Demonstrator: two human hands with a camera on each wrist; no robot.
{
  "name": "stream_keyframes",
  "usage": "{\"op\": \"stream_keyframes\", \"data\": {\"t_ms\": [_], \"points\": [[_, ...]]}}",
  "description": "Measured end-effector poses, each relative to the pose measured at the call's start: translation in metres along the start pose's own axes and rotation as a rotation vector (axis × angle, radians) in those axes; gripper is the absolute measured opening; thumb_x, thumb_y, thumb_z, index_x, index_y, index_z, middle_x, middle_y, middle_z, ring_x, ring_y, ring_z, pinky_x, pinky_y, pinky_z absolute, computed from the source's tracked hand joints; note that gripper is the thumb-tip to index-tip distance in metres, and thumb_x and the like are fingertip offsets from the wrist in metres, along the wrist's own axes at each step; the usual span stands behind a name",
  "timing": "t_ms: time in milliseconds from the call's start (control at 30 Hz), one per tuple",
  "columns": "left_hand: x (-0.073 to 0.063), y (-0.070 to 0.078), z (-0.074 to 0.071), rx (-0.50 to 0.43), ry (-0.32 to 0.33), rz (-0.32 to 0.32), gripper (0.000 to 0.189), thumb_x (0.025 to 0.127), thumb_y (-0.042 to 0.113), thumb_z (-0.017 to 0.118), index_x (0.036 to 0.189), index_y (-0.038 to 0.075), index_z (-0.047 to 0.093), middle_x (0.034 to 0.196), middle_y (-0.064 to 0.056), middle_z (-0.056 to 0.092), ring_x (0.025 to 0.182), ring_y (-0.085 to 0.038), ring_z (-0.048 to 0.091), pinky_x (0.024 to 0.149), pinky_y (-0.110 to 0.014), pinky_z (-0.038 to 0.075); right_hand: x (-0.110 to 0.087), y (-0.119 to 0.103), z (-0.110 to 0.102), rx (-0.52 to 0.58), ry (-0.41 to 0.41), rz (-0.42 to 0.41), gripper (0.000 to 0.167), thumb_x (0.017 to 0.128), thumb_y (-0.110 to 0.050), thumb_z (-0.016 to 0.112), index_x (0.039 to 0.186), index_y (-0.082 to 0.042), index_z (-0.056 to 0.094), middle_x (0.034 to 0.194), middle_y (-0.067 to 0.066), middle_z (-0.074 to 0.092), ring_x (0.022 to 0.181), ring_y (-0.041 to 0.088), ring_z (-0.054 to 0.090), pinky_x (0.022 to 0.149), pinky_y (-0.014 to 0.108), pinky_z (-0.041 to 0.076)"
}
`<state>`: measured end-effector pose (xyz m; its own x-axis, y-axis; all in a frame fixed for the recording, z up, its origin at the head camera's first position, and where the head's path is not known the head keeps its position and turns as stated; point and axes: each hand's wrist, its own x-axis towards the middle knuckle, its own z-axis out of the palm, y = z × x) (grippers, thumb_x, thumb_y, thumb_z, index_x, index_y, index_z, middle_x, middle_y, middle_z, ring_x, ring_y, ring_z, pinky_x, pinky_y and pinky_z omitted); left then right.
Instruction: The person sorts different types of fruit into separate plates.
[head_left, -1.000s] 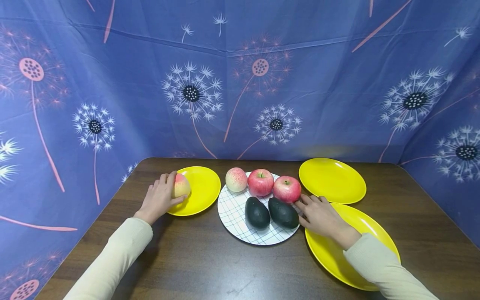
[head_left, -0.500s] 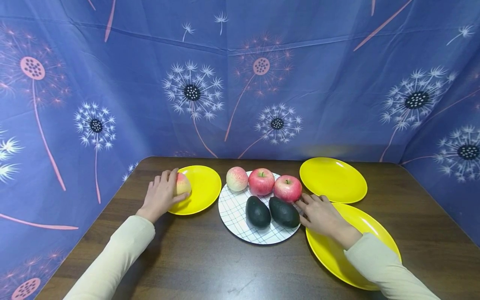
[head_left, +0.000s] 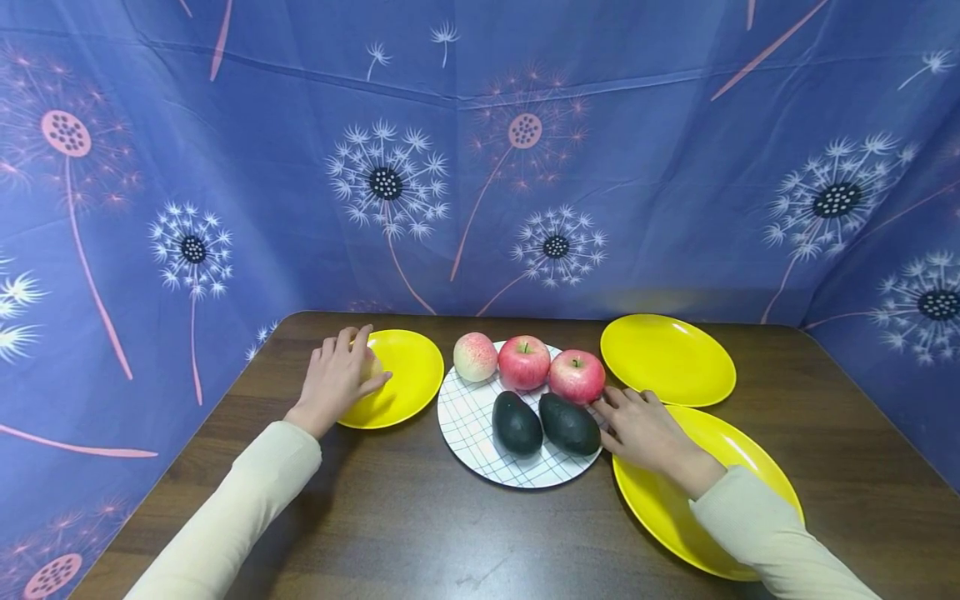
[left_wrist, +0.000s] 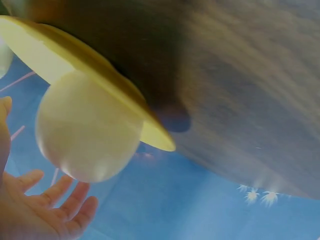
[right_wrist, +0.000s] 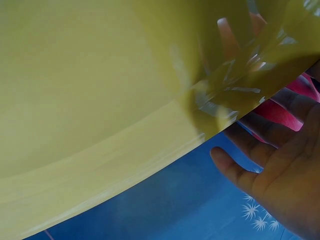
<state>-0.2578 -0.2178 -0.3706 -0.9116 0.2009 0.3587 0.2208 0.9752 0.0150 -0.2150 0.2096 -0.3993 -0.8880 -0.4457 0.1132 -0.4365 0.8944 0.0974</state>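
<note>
On the small yellow plate at the left sits a peach, mostly hidden behind my left hand in the head view. The left wrist view shows that hand's fingers spread and lifted off the fruit. Beside the right rim of the white checked plate, my right hand reaches over a larger yellow plate with loosely extended fingers. Its fingertips are right by a red apple and a dark avocado. A second apple, second avocado and another peach share the checked plate.
Another yellow plate lies at the back right, close to the larger one. Everything stands on a brown wooden table. A blue cloth with dandelion prints hangs behind it.
My left hand has lifted from around the peach and shifted slightly right and back, its fingers opening and leaving the fruit on the small yellow plate. The right hand stays in place.
</note>
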Motion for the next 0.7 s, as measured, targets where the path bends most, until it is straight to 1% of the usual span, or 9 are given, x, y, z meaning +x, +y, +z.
{"op": "stream_keyframes", "data": {"t_ms": [100, 233, 533, 700], "points": [[0.004, 0.008, -0.002, 0.023, -0.001, 0.022, 0.080, 0.078, 0.051, 0.063, 0.138, 0.007, 0.032, 0.127, -0.021, 0.044, 0.105, -0.041, 0.045, 0.088, -0.053, 0.038, 0.000, 0.000, 0.000, -0.004, 0.001, -0.001, 0.050, 0.080, -0.035, 0.062, 0.122, -0.009, 0.057, 0.123, 0.018, 0.054, 0.110, 0.037, 0.051, 0.089, 0.058, 0.038], [0.008, 0.020, -0.002, 0.029, -0.008, 0.055, 0.079, 0.079, 0.051, 0.061, 0.138, 0.007, 0.032, 0.127, -0.020, 0.044, 0.106, -0.040, 0.046, 0.088, -0.051, 0.039, 0.000, 0.000, 0.000, -0.009, 0.002, -0.004, 0.050, 0.080, -0.035, 0.062, 0.122, -0.009, 0.057, 0.122, 0.018, 0.054, 0.109, 0.037, 0.051, 0.089, 0.058, 0.038], [0.016, 0.047, 0.000, 0.005, -0.003, 0.107, 0.073, 0.083, 0.051, 0.057, 0.138, 0.011, 0.032, 0.127, -0.016, 0.045, 0.108, -0.036, 0.047, 0.089, -0.048, 0.042, 0.000, 0.000, 0.000, -0.007, 0.001, 0.001, 0.050, 0.080, -0.035, 0.062, 0.122, -0.009, 0.057, 0.123, 0.018, 0.054, 0.109, 0.037, 0.051, 0.089, 0.058, 0.038], [0.021, 0.059, 0.003, -0.015, -0.011, 0.124, 0.073, 0.083, 0.050, 0.058, 0.139, 0.012, 0.031, 0.128, -0.015, 0.046, 0.109, -0.035, 0.048, 0.090, -0.048, 0.042, 0.000, 0.000, 0.001, -0.006, 0.007, 0.003, 0.049, 0.080, -0.036, 0.063, 0.121, -0.010, 0.058, 0.122, 0.017, 0.055, 0.108, 0.037, 0.051, 0.089, 0.058, 0.038]]}}
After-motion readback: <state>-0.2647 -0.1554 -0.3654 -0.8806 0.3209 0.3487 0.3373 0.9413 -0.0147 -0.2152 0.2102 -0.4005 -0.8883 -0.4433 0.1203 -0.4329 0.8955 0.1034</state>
